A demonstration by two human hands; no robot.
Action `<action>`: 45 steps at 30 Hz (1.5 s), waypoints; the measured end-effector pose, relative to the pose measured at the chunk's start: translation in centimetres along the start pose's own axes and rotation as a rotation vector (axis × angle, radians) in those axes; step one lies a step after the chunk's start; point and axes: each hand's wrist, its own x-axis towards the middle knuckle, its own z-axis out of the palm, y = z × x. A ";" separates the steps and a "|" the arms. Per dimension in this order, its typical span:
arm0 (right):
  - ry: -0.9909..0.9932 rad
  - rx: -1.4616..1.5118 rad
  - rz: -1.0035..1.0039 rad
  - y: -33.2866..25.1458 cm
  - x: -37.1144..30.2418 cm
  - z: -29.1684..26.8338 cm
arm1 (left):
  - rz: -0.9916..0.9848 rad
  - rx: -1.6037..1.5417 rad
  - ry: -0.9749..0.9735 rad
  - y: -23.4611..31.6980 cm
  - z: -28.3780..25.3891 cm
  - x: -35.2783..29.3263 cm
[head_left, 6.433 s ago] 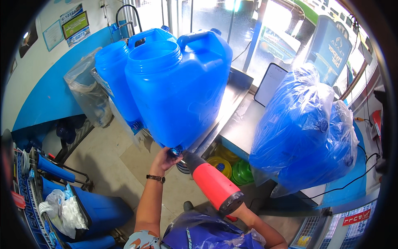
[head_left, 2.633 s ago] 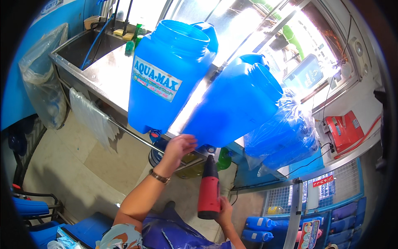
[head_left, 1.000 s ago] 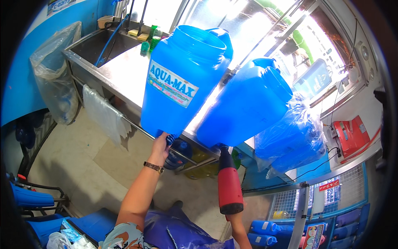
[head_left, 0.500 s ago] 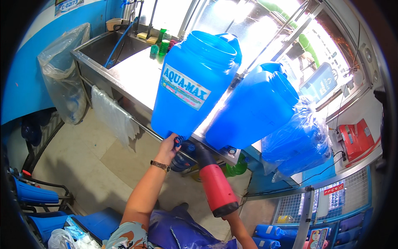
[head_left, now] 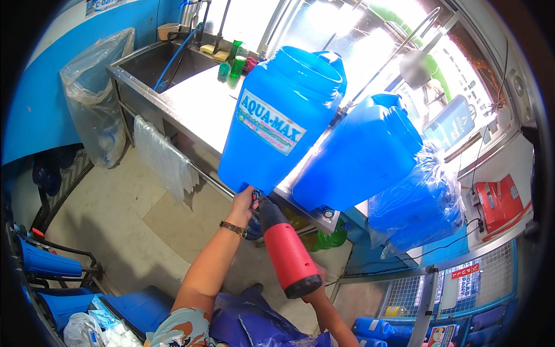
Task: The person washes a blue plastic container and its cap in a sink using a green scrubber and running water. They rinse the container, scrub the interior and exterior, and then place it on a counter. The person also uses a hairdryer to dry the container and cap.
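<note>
**Blue water container getting heat at its spout**

Blue water container (head_left: 283,121), a large rigid plastic drum with a white label, is standing at the near edge of a steel desk (head_left: 196,104) in the upper centre of the frame, its lower corner overhanging toward the person. The left hand (head_left: 244,202) is reaching up to that corner, fingers curled around the small tap fitting under the container. The right hand (head_left: 317,284), low in the frame and mostly hidden, is gripping the rear of a red and black heat gun (head_left: 284,246), whose nozzle is pointing at the same fitting, just beside the left fingers. A second blue container (head_left: 358,156) is leaning next to the first, and a third, wrapped in clear plastic (head_left: 416,208), is sitting at centre right. A sink (head_left: 156,58) with bottles is lying at upper left, a clear bag (head_left: 95,98) hanging at its end.

The drum looks stiff, smooth and bulky; with no water visible it is probably light but awkward, best steadied at the base corner or the moulded top handle. Plastic near the nozzle could soften.
</note>
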 end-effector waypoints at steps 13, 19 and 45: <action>-0.123 -0.141 -0.094 -1.8 0.9 1.6 | -0.085 -0.325 -0.309 -1.1 -4.6 -0.3; -0.183 -0.286 -0.085 -1.9 0.2 2.3 | -0.040 -0.321 -0.336 -1.2 -4.9 -0.5; -0.030 0.049 -0.054 -3.7 3.2 1.5 | -0.193 -0.219 -0.471 -3.6 -8.1 -2.3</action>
